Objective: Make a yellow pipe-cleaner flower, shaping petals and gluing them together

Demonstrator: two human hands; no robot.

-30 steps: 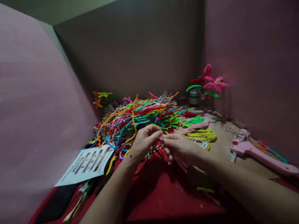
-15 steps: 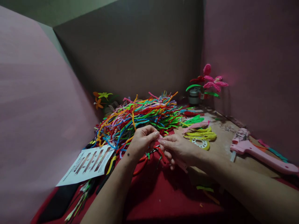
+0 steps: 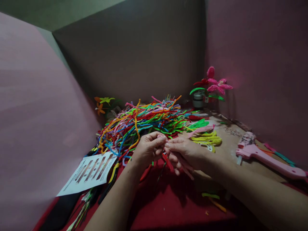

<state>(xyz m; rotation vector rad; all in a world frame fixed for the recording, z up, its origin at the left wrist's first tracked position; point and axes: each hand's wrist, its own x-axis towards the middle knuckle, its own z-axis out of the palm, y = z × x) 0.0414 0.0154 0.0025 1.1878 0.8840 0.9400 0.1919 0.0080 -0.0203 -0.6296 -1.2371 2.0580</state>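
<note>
Pink strands [image 3: 184, 167] are held b/w both hands in the head view, just above the red cloth [image 3: 183, 208], one end up at the fingertips, the loose ends hanging below the R palm. L hand [image 3: 146, 150]: thumb & index pinched tog. on the upper end, other fingers curled; exact grip pt. too small to make out. R hand [image 3: 187, 150]: thumb pressed to index on the same strands, lower fingers half curled; palm side hidden. Red-handled tool [image 3: 145, 173] under the hands is mostly covered, type unclear. Behind: big multicolour pile [image 3: 144, 120]. To the R, yellow bundle [image 3: 208, 139] partly hides a white-and-yellow ring [image 3: 211, 148]; pink glue gun [image 3: 260, 155] lies farther R. To the L, printed sheet [image 3: 88, 173], text illegible; dark item [image 3: 60, 210] cut off at btm. edge.
</note>
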